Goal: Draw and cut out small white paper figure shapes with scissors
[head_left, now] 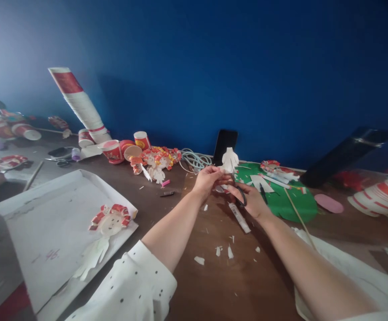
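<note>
Near the middle of the table, my left hand (pixel 210 180) pinches a white paper cutout (pixel 230 159) shaped like a small figure's body, held upright. My right hand (pixel 251 200) has its fingers in the handles of dark scissors (pixel 241 195). The scissor blades are at the lower part of the cutout, close to my left fingertips; whether they are open is too small to tell. Below my hands lies a white tube (pixel 239 217). White paper scraps (pixel 230 252) are scattered on the brown tabletop (pixel 210 285).
A dark phone (pixel 225 146) leans on the blue wall behind my hands. Green paper (pixel 300 203) lies to the right with a stick (pixel 297 211). Stacked paper cups (pixel 80 104) lean at the left, near a white sheet (pixel 46 232) bearing a paper face (pixel 112 221).
</note>
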{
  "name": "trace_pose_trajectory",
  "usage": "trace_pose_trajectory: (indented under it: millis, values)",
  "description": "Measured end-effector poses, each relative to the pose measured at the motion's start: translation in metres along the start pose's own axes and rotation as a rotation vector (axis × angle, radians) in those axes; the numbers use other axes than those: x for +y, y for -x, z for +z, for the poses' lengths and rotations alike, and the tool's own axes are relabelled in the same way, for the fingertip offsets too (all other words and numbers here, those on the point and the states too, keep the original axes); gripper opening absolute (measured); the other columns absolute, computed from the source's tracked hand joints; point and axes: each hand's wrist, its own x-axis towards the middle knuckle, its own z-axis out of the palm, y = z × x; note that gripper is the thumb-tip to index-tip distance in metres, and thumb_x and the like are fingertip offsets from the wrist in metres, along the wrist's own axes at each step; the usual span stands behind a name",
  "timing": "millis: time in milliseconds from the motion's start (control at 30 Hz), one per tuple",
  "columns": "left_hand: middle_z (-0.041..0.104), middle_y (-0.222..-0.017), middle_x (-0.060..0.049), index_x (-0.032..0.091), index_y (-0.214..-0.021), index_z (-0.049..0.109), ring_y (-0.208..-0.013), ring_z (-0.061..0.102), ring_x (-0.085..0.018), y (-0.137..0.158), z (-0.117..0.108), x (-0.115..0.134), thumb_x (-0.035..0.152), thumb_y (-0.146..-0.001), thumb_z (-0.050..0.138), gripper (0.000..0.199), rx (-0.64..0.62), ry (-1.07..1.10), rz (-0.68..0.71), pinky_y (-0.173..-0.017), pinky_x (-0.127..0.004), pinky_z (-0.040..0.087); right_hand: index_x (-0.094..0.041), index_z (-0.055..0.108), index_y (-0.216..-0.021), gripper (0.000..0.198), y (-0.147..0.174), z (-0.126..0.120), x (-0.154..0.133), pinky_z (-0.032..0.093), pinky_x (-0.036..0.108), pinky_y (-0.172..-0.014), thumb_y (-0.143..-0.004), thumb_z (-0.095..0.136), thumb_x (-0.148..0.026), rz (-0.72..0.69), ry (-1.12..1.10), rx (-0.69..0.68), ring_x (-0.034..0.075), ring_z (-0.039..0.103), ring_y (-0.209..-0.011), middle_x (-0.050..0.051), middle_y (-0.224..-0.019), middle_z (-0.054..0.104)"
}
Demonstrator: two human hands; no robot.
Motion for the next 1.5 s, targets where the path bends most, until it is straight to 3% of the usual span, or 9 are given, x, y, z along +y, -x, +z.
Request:
trace_pose_trajectory:
  millis: [467,867,1200,1500]
  values:
    - [0.068,-0.065,-0.005,0.014,-0.071,0.049,-0.067,0.072,-0.018,-0.0010,-0.0004,-0.0003,0.013,-0.073,0.074,0.025,-0.006,0.022,-0.016,-0.063,-0.024,0.056,-0.016,0.071,-0.077,0.046,0.0000,0.0031,0.0024,0.039,0.026,-0.052,-0.071,0.067,-0.062,-0.020,-0.043,0.038,0.012,0.048,-0.054,-0.001,-0.055,0.056]
    - [0.069,-0.067,-0.006,0.014,-0.071,0.050,-0.069,0.072,-0.019,-0.0009,-0.0002,0.0003,0.012,-0.072,0.075,0.026,0.005,0.027,-0.025,-0.069,-0.029,0.058,-0.017,0.066,-0.065,0.043,0.0040,0.0045,-0.0021,0.038,0.026,-0.050,-0.073,0.067,-0.059,-0.035,-0.011,0.059,0.012,0.045,-0.051,0.000,-0.053,0.055]
    - [0.069,-0.067,-0.006,0.014,-0.072,0.050,-0.068,0.072,-0.018,0.0005,0.0001,0.0012,0.009,-0.074,0.073,0.023,-0.003,0.044,-0.029,-0.067,-0.028,0.057,-0.015,0.075,-0.091,0.047,0.0028,0.0049,0.0002,0.038,0.026,-0.050,-0.074,0.066,-0.058,-0.042,-0.002,0.060,0.012,0.044,-0.053,-0.001,-0.055,0.054]
    - [0.068,-0.065,-0.005,0.014,-0.071,0.052,-0.069,0.070,-0.016,-0.0014,-0.0011,-0.0010,0.017,-0.072,0.078,0.025,0.005,0.010,-0.034,-0.072,-0.028,0.056,-0.016,0.073,-0.080,0.048,0.0043,0.0084,0.0021,0.041,0.026,-0.048,-0.072,0.067,-0.062,-0.063,0.012,0.057,0.013,0.047,-0.051,0.001,-0.056,0.057]
